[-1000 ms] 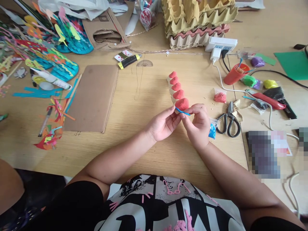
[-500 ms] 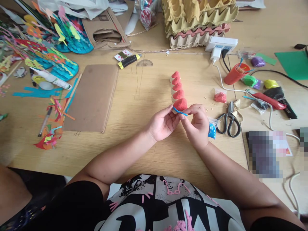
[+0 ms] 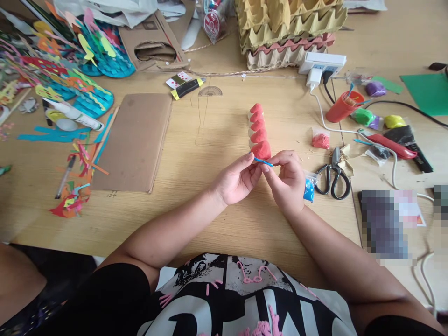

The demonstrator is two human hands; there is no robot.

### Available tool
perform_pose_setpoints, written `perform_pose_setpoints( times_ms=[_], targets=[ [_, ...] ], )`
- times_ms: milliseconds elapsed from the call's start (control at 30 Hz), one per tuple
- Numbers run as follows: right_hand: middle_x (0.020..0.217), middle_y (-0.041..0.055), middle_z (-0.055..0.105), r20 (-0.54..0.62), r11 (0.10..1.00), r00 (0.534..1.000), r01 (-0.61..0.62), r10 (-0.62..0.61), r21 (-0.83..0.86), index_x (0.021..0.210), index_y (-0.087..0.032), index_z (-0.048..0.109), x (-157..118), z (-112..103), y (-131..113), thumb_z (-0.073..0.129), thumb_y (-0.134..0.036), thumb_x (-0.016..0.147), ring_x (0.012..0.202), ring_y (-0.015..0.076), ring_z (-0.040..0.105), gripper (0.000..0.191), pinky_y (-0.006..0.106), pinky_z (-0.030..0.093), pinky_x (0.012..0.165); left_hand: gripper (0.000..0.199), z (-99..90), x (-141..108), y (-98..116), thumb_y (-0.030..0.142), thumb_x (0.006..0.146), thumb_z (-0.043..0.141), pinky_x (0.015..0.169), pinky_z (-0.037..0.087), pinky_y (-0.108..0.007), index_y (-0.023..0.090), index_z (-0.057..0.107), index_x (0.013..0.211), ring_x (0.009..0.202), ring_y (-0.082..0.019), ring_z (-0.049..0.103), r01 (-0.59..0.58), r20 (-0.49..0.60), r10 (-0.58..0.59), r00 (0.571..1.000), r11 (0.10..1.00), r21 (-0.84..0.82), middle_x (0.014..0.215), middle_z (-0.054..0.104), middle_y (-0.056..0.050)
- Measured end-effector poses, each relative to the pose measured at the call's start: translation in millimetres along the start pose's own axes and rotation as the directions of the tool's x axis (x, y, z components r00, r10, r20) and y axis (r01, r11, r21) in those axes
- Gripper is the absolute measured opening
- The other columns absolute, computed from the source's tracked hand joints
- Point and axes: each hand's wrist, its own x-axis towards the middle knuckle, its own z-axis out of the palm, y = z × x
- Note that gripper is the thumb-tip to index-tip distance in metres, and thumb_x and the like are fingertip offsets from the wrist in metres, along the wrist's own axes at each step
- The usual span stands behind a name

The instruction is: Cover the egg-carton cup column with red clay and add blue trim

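Between my two hands is a thin blue clay strip [image 3: 263, 162], pinched at both ends. My left hand [image 3: 237, 179] grips its left end with thumb and fingers, and my right hand [image 3: 285, 179] pinches the right end. Just beyond the strip stands a row of several pale egg-carton cones with red clay tops [image 3: 258, 135]; whether the strip touches the nearest one, I cannot tell. A small bag of blue clay [image 3: 309, 190] lies beside my right hand.
Black-handled scissors [image 3: 335, 175] and a bag of red clay [image 3: 320, 138] lie to the right, near a red cup [image 3: 345, 106]. A cardboard sheet [image 3: 131, 142] lies left. Stacked egg trays [image 3: 280, 58] and a power strip [image 3: 324, 63] stand behind.
The blue strip has straightened slightly and shifted a little between my fingers. Both hands have stayed almost in place.
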Motion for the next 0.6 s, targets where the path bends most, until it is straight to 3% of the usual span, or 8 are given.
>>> perform_pose_setpoints(
  times_ms=[267, 467, 600],
  targets=[
    [0.097, 0.0013, 0.069, -0.027, 0.995, 0.997, -0.066, 0.068, 0.075, 0.1, -0.029, 0.075, 0.7, 1.2, 8.9, 0.086, -0.062, 0.103, 0.093, 0.0224, 0.065, 0.035, 0.042, 0.055, 0.088, 0.016, 2.0, -1.8, 2.2, 0.018, 0.112, 0.07, 0.081, 0.066, -0.016, 0.017, 0.081, 0.102, 0.078, -0.009, 0.08, 0.009, -0.029, -0.009, 1.0, 1.0, -0.012, 0.093, 0.085, -0.002],
    [0.098, 0.002, 0.069, -0.021, 0.991, 0.995, -0.098, 0.1, 0.094, 0.104, -0.029, 0.075, -0.4, 2.0, 9.2, 0.08, -0.067, 0.106, 0.095, 0.0229, 0.068, 0.038, 0.042, 0.057, 0.088, 0.023, -4.8, 0.2, 2.3, 0.033, 0.118, 0.065, 0.089, 0.069, -0.021, 0.022, 0.085, 0.115, 0.106, -0.018, 0.087, 0.013, -0.064, -0.013, 0.998, 1.0, -0.004, 0.093, 0.085, -0.004],
    [0.099, 0.0021, 0.071, -0.027, 0.985, 0.993, -0.108, 0.113, 0.137, 0.105, -0.029, 0.076, -1.5, 2.9, 9.3, 0.079, -0.064, 0.108, 0.095, 0.022, 0.068, 0.035, 0.04, 0.057, 0.088, 0.032, -3.3, -0.8, 3.4, 0.039, 0.12, 0.059, 0.091, 0.071, -0.023, 0.021, 0.084, 0.113, 0.112, -0.021, 0.087, 0.018, -0.079, -0.019, 0.997, 1.0, -0.012, 0.092, 0.084, -0.005]
  ],
)
